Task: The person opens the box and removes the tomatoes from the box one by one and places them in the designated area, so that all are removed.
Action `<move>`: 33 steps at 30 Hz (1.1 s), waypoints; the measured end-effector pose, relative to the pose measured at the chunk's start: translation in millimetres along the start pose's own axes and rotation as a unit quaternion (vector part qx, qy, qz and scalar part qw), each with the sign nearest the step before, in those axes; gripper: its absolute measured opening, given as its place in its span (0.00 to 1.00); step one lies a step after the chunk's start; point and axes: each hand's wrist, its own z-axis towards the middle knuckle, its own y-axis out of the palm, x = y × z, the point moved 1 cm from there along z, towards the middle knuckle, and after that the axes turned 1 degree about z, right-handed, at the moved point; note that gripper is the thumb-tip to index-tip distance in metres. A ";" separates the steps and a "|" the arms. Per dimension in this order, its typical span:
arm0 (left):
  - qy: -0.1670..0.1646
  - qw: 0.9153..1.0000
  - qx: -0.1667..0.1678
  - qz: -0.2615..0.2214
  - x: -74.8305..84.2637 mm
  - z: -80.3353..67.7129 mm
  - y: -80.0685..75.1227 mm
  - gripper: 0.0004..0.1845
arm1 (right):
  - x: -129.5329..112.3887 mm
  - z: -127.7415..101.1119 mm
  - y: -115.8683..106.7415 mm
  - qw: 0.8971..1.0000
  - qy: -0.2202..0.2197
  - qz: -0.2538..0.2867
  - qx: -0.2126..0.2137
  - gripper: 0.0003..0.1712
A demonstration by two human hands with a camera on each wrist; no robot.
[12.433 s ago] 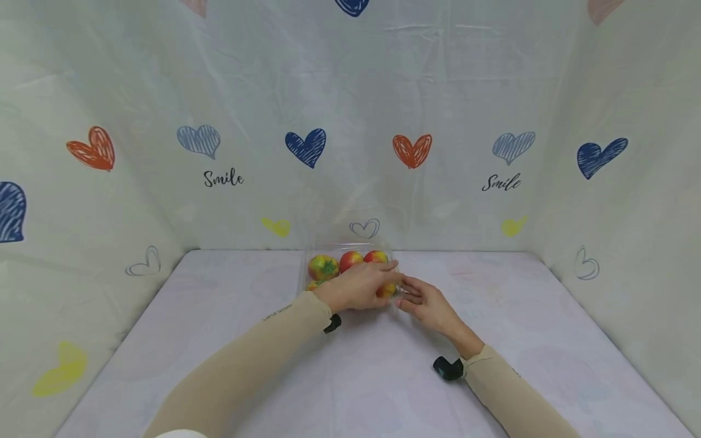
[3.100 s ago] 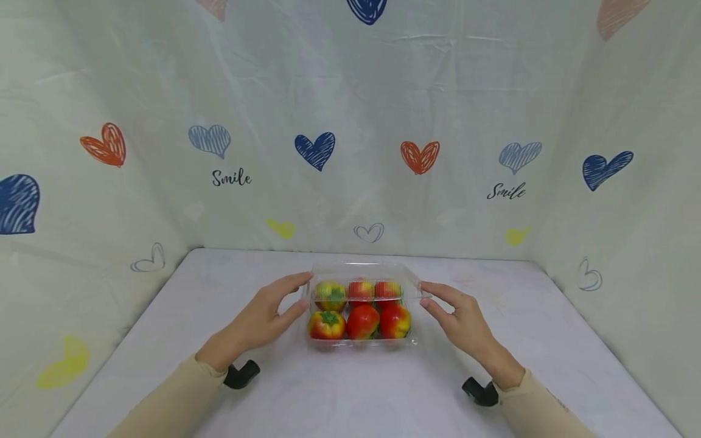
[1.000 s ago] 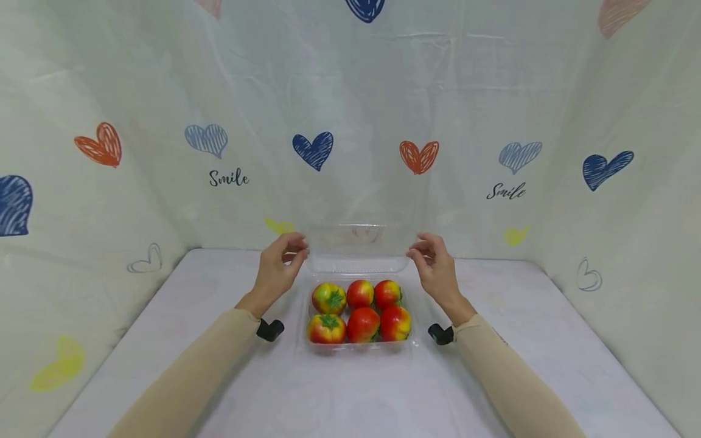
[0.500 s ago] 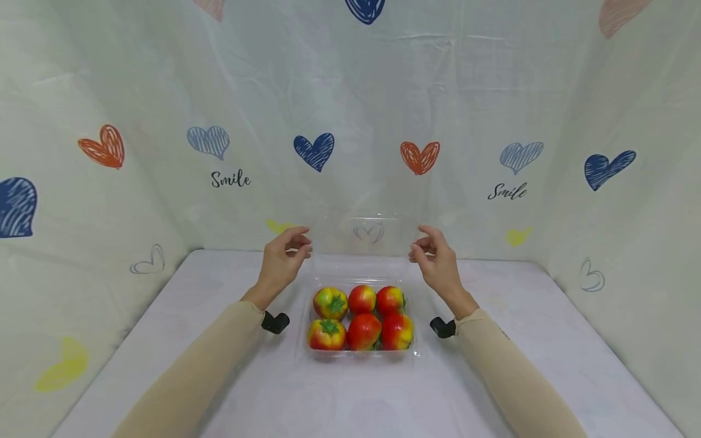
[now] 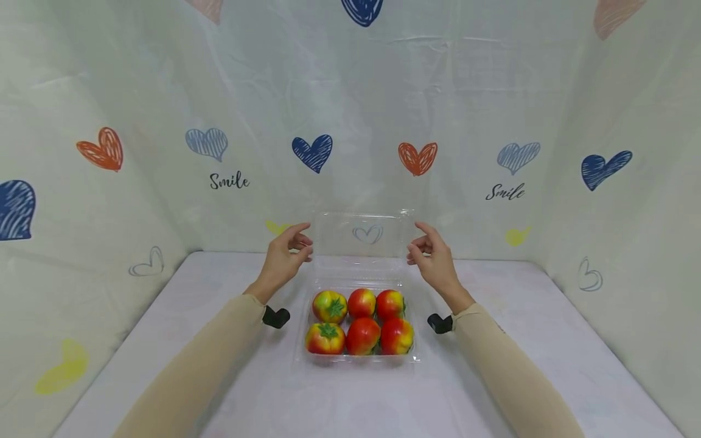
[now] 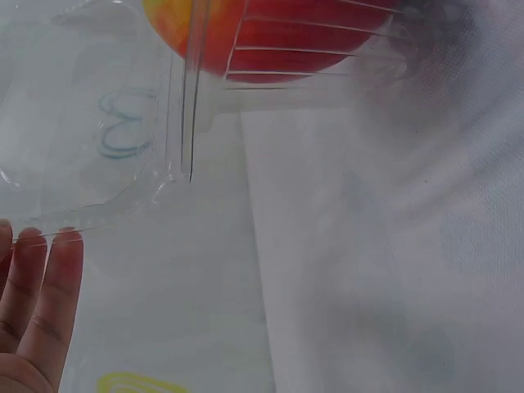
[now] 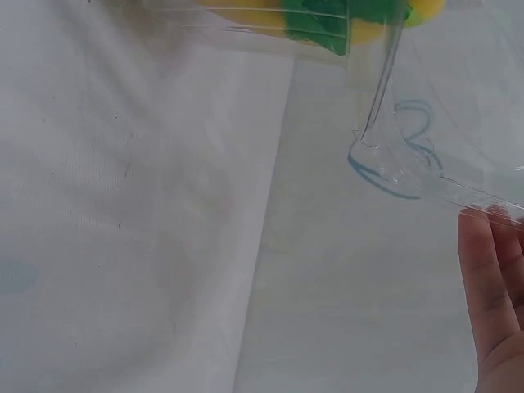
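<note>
Clamshell container of clear plastic sits on the counter, near the middle of my head view, its lid tilted up along the far side. Six red-and-yellow fruits lie in the base in two rows of three; the two on the left show green leafy tops, but I can't make out what kind they are.

I see the left hand pinching the lid's left edge, thumb and bent fingers close together, index finger reaching higher. The right hand pinches the opposite edge in much the same way. How firm either pinch is, I can't fairly judge: the plastic almost vanishes against the pale sheet behind, and a heart outline on that sheet shows through it.

My wrist views help only in part. The left one catches fingertips at the lid's rim, with the rest of the hand cut off at the corner and one red fruit cropped at the top behind ribbed plastic. The right one likewise crops the hand at its edge, and only the underside of a yellow fruit with green leaves shows.
</note>
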 end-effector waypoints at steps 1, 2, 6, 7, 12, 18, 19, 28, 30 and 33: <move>-0.006 1.000 -0.004 -0.001 -0.8 0.0 0.1 0.29 | 0.5 -0.1 0.3 1.000 0.006 0.001 -0.002 0.30; -0.012 1.000 -0.007 -0.002 -1.7 0.0 0.2 0.29 | 1.3 -0.3 0.7 1.000 0.009 0.003 -0.003 0.30; -0.033 0.999 -0.016 -0.004 -4.2 0.4 0.8 0.31 | 2.7 -1.5 1.3 1.000 0.024 0.004 -0.012 0.31; -0.037 0.999 -0.017 -0.003 -4.6 0.3 1.1 0.31 | 3.0 -1.7 1.4 1.000 0.027 0.004 -0.013 0.31; -0.046 0.999 -0.021 -0.006 -4.7 0.4 2.5 0.32 | 5.3 -1.9 1.5 0.999 0.038 0.015 -0.016 0.31; -0.070 0.997 -0.029 -0.018 -5.4 0.2 2.5 0.31 | 9.8 -1.8 1.3 0.998 0.057 0.028 -0.026 0.32; -0.075 0.997 -0.031 -0.019 -5.8 0.1 2.3 0.31 | 10.3 -1.9 1.4 0.997 0.061 0.028 -0.028 0.32; -0.117 0.992 -0.044 -0.008 -12.7 -3.2 1.6 0.30 | 10.3 -3.4 6.7 0.991 0.120 0.009 -0.051 0.32; -0.122 0.991 -0.046 -0.006 -13.5 -4.0 1.5 0.29 | 12.1 -3.2 7.6 0.991 0.126 0.009 -0.053 0.32; -0.126 0.991 -0.048 -0.009 -14.4 -5.2 1.1 0.29 | 25.7 -2.2 8.8 0.989 0.139 0.017 -0.055 0.32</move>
